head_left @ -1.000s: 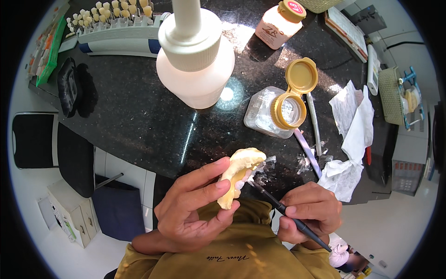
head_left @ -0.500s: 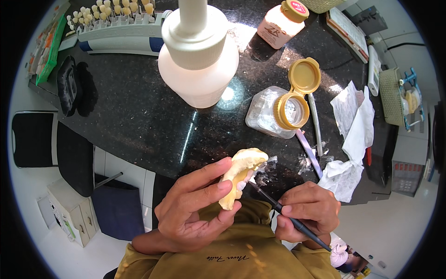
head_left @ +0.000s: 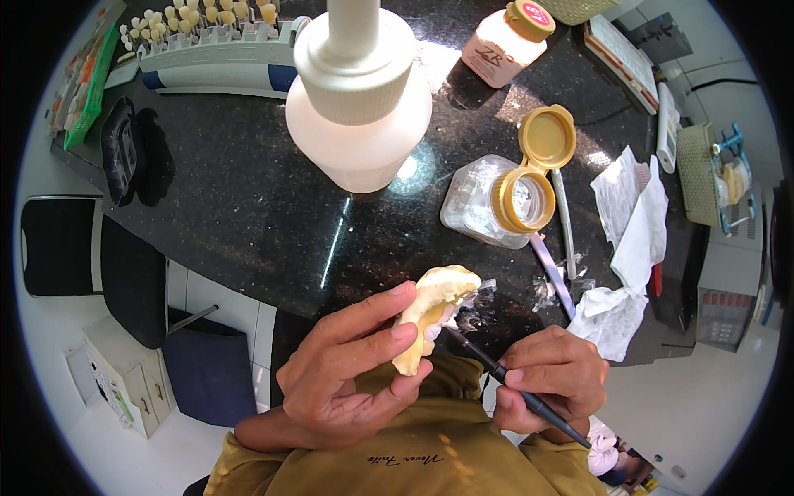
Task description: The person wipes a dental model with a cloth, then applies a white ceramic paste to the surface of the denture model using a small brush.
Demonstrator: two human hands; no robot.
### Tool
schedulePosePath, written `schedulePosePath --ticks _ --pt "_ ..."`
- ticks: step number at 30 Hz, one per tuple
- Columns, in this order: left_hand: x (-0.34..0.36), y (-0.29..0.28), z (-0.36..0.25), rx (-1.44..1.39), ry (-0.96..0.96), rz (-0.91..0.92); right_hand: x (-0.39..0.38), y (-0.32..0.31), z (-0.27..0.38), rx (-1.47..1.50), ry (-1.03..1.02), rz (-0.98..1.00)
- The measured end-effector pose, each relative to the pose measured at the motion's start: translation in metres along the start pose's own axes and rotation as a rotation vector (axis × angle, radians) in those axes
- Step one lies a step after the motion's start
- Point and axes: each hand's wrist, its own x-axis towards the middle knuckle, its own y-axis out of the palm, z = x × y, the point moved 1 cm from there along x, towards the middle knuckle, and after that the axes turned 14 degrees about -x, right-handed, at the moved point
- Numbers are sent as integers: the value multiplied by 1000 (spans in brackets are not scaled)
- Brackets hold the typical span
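Observation:
My left hand (head_left: 347, 372) grips a cream-yellow dental cast (head_left: 428, 306) between thumb and fingers, its long side facing up, with pinkish-white material along the inner right edge. My right hand (head_left: 550, 380) holds a slim black handled instrument (head_left: 533, 401) like a pen, its fine tip at that pale material on the cast. Just beyond them on the dark speckled counter (head_left: 223, 207) stand an open clear jar (head_left: 475, 202) with a gold flip lid and white contents, a pale purple tool (head_left: 552, 273), a silver tool (head_left: 566, 240) and crumpled white tissues (head_left: 608, 318).
A large white bottle (head_left: 356, 149) and pink-filled jar (head_left: 496, 54) stand farther back. A shade guide (head_left: 215, 62), black dish (head_left: 120, 153) and green tray (head_left: 87, 116) are at left. A basket (head_left: 699, 174) sits right, a black chair (head_left: 132, 281) left. Another person (head_left: 612, 450) shows at lower right.
The bottle, jars and cast sit slightly farther right in the picture. Both hands keep their holds, and the instrument's tip stays at the cast with little visible movement.

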Motion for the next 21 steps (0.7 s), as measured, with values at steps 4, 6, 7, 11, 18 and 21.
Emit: schedulePosePath --ticks 4,6,7,11,18,21 --pt "-3 -5 -1 20 -35 85 0 0 1 -8 10 4" --pt "-3 -5 -1 18 -35 84 0 0 0 -6 2 1" --pt "-3 -5 -1 14 -34 82 0 0 0 -6 4 3" --pt "1 0 1 -15 18 -25 0 1 0 -9 3 4" --pt "1 0 1 5 20 -20 -3 -2 -1 5 -1 0" --pt "1 -1 0 24 26 -9 -1 -1 1 -12 12 3"
